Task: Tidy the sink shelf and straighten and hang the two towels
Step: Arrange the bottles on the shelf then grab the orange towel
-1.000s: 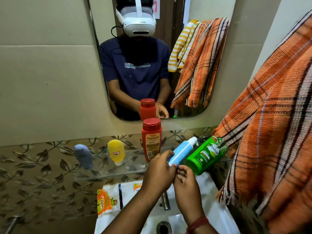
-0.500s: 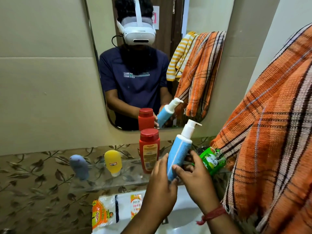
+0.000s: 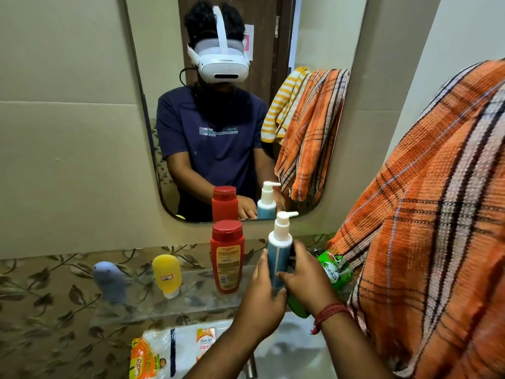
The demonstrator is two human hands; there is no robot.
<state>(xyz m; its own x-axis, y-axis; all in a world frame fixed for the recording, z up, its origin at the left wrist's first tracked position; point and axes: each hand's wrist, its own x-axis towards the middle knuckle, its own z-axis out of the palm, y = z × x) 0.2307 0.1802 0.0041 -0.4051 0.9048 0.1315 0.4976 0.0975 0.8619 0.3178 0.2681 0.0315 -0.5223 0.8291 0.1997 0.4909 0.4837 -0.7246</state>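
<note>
A blue pump bottle (image 3: 279, 248) stands upright on the glass shelf (image 3: 191, 285), just right of a red bottle (image 3: 227, 257). My left hand (image 3: 263, 294) and my right hand (image 3: 306, 280) both grip its lower body. A green bottle (image 3: 334, 270) lies tilted behind my right hand, partly hidden. On the shelf's left stand a yellow tube (image 3: 166, 274) and a grey-blue tube (image 3: 109, 281). An orange plaid towel (image 3: 437, 214) hangs bunched at the right. A yellow striped towel shows only as a reflection in the mirror (image 3: 284, 105).
Plastic packets (image 3: 169, 354) lie on the white sink's rim below the shelf. The tap (image 3: 251, 366) sits under my left forearm. The orange towel fills the right side close to my right arm.
The blue pump bottle went from lying tilted near the green bottle to standing upright on the shelf beside the red bottle, carried by both hands. The view shifted upward.
</note>
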